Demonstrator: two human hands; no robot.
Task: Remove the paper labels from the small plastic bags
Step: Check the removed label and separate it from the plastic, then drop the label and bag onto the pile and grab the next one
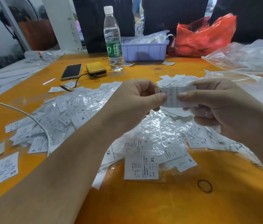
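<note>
Dozens of small bags [85,109] with paper labels inside lie heaped on the orange table [143,204], spread below and on both sides of the fingers, most likely so the next one is always within reach. Beyond the fingertips stand a red bag [205,36], a lilac tray [144,51] stuffed with plastic, and a water bottle [113,39], all pushed back from the working patch; a phone [71,71] and a yellow pack [96,69] lie to the far left of the fingers. Both hands are raised over the heap. The left hand [134,102] has its fingers curled, thumb pressed onto the left end of one bag [175,96], pinching it against the fingers behind. The right hand [216,107] pinches the right part the same way, thumb tip on the front. Held taut between the two thumbs, the bag shows its printed label [170,98] through the film, a grip that seems meant to steady the plastic while the paper is slid out. Whether the label has started out I cannot tell.
</note>
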